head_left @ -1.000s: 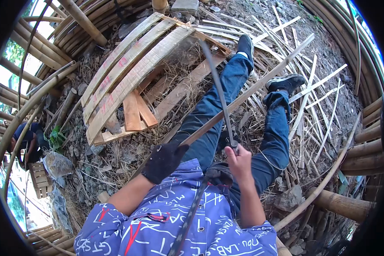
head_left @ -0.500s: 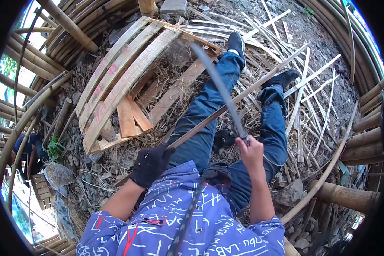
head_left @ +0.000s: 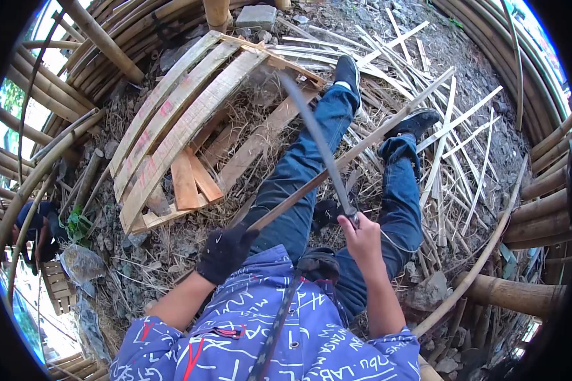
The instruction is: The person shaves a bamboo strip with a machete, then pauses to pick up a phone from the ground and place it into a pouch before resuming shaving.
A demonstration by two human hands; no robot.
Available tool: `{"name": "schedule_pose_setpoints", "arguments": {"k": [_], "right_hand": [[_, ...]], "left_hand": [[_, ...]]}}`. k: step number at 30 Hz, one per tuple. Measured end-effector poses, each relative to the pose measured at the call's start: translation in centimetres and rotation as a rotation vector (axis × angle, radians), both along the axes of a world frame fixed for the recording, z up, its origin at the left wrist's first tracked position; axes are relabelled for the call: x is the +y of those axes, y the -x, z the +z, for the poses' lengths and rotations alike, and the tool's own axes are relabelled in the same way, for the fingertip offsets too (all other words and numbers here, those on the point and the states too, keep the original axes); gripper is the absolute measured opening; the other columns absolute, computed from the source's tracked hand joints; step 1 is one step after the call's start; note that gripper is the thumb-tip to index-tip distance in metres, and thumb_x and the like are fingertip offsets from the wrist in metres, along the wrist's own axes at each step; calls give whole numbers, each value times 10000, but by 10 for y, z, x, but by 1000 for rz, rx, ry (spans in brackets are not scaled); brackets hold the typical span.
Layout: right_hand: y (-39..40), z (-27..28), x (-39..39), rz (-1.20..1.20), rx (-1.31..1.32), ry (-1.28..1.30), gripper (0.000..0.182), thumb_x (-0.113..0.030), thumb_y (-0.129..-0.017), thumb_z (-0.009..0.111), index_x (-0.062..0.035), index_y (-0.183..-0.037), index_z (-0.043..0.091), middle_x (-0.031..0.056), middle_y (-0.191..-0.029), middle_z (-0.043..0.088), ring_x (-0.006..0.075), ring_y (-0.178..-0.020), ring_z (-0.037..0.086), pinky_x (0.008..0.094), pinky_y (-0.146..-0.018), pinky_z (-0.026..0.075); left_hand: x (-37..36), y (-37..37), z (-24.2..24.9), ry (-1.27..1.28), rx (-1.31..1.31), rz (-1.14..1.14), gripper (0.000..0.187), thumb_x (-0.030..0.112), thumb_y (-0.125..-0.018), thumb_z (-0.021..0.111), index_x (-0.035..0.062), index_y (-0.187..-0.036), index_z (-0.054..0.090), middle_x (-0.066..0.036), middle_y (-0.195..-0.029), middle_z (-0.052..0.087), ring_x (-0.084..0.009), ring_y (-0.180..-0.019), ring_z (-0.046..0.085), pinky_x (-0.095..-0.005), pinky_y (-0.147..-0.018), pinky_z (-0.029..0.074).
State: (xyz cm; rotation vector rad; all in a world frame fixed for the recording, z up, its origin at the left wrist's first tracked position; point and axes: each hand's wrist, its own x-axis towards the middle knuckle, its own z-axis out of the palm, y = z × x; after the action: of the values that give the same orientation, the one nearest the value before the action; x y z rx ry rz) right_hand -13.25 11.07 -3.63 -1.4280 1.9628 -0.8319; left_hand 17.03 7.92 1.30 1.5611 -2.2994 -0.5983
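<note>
My left hand (head_left: pixel 225 254), in a black glove, is wrapped round the lower end of a long wooden strip (head_left: pixel 368 141), which slants up to the right across my legs. My bare right hand (head_left: pixel 363 241) grips the dark handle of a long-bladed knife (head_left: pixel 318 136). The blade points up and left, crossing over the strip in view at about its middle; whether it touches the wood I cannot tell. Blur hides the blade's tip. Beneath both lie my outstretched legs in blue jeans (head_left: pixel 286 178).
A slatted wooden pallet (head_left: pixel 190 108) lies at the upper left. Thin split strips (head_left: pixel 448 143) are scattered at the right. Bamboo poles (head_left: pixel 515 292) line both sides. A grey block (head_left: pixel 255 17) stands at the top. Another person (head_left: pixel 39 232) is at the far left.
The right hand and knife have shifted slightly left and down. My left hand still holds the strip in nearly the same place. The whole view has shifted slightly.
</note>
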Motion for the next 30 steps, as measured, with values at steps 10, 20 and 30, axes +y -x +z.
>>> {"name": "schedule_pose_setpoints", "arguments": {"k": [10, 20, 30], "right_hand": [[11, 2, 1, 19, 22, -17, 446, -430, -854, 689, 2, -768, 620, 208, -617, 599, 414, -619, 612, 452, -549, 456], [12, 2, 13, 154, 217, 44, 472, -470, -805, 721, -16, -744, 604, 189, -613, 609, 385, -609, 626, 450, -545, 469], [68, -34, -3, -286, -262, -136, 507, -403, -910, 645, -19, -608, 509, 61, -476, 499, 149, -409, 453, 334, -427, 373]], "left_hand": [[-6, -10, -7, 141, 23, -58, 177, 223, -865, 688, 85, -802, 599, -149, -535, 547, -345, -495, 588, -427, -435, 430], [0, -6, 0, 6, 23, -10, 178, 259, -885, 662, 84, -861, 636, -174, -590, 593, -366, -554, 614, -448, -486, 462], [3, -23, -9, -230, 25, 29, 195, 222, -903, 607, 36, -884, 662, -191, -654, 613, -353, -623, 635, -433, -580, 482]]}}
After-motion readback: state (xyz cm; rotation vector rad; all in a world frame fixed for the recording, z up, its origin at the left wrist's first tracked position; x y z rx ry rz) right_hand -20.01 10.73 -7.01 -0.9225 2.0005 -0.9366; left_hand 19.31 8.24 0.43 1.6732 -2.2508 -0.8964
